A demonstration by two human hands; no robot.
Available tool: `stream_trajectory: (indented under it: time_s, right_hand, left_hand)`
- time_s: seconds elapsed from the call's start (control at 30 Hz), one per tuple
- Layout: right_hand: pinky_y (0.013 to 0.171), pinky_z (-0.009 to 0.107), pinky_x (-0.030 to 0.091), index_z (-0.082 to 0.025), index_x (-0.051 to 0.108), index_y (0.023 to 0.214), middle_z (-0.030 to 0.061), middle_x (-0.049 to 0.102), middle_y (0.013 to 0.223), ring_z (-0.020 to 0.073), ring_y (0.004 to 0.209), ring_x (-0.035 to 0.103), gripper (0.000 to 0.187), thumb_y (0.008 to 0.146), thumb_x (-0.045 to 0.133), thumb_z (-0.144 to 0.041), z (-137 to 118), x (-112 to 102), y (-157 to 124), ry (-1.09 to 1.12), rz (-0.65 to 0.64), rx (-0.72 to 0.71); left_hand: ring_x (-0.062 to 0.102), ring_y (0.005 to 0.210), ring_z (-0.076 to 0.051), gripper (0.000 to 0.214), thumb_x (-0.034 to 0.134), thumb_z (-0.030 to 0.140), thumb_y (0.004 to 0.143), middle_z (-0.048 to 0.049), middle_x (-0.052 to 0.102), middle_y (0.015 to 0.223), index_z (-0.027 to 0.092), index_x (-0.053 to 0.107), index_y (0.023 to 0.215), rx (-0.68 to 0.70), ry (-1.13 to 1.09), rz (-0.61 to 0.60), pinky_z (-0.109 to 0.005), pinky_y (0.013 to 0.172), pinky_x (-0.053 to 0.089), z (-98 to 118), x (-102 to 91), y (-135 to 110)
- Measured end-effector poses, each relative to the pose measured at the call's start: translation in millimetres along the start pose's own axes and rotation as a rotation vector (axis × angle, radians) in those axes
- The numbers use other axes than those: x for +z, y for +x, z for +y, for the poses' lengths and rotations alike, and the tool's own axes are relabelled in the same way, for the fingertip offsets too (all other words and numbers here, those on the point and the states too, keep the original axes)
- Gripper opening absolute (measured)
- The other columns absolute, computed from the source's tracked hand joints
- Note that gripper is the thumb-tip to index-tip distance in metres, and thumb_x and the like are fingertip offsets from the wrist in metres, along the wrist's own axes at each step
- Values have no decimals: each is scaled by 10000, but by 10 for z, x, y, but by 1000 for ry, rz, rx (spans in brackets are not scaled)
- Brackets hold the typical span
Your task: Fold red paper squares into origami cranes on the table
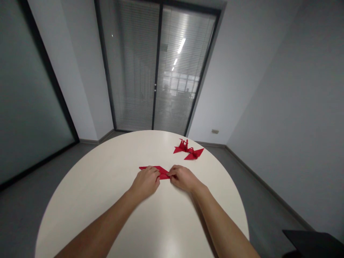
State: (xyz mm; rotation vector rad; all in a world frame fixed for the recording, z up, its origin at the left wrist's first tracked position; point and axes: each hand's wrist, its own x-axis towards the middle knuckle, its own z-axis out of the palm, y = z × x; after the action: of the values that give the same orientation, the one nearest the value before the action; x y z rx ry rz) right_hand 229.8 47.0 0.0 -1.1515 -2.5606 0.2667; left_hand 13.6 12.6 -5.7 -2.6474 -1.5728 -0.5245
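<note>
A folded red paper (158, 171) lies flat on the round white table (107, 186). My left hand (146, 182) presses on its near left part with curled fingers. My right hand (182, 177) pinches the paper's right end against the table. Both hands meet over the paper, and much of it is hidden under them. Farther back on the right stand two finished red paper cranes (188, 149), close together and apart from my hands.
The table's far edge curves just behind the cranes. Glass doors with blinds (158, 68) stand beyond it. A dark object's corner (314, 243) shows at the bottom right, off the table. Grey floor surrounds the table.
</note>
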Motion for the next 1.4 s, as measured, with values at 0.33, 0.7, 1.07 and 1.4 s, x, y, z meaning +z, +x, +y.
stream_trajectory:
  time_s: [0.33,0.7,1.07,1.4]
  right_hand:
    - [839,259,461,-275,760,1124,53,693,1000,183,935,637,293,914,569,-200,-17,-29,-14,9,3,-58]
    - [816,247,464,-218,778,1020,53,715,958,168,880,647,243,895,574,-174,40,-21,-33,65,20,-73]
    - [761,239,473,-192,769,910,41,725,911,158,794,650,192,828,600,-153,20,-29,-31,82,19,-21]
    - [812,265,480,-213,754,1042,54,752,987,183,884,671,272,866,555,-155,-13,-47,-38,52,48,-3]
  left_hand:
    - [584,1147,-237,278,490,262,971,-66,696,1156,267,729,1113,28,-149,-1,-372,1001,453,-93,68,9]
    - [633,1067,-208,305,452,264,993,-48,681,1176,288,693,1178,36,-185,-54,-308,943,474,-132,80,17]
    - [656,1029,-217,299,443,223,979,-53,705,1140,284,683,1148,16,-188,-74,-295,885,473,-184,98,49]
    - [675,992,-229,290,433,235,985,-55,727,1095,280,686,1120,-49,-182,-64,-302,853,468,-174,70,47]
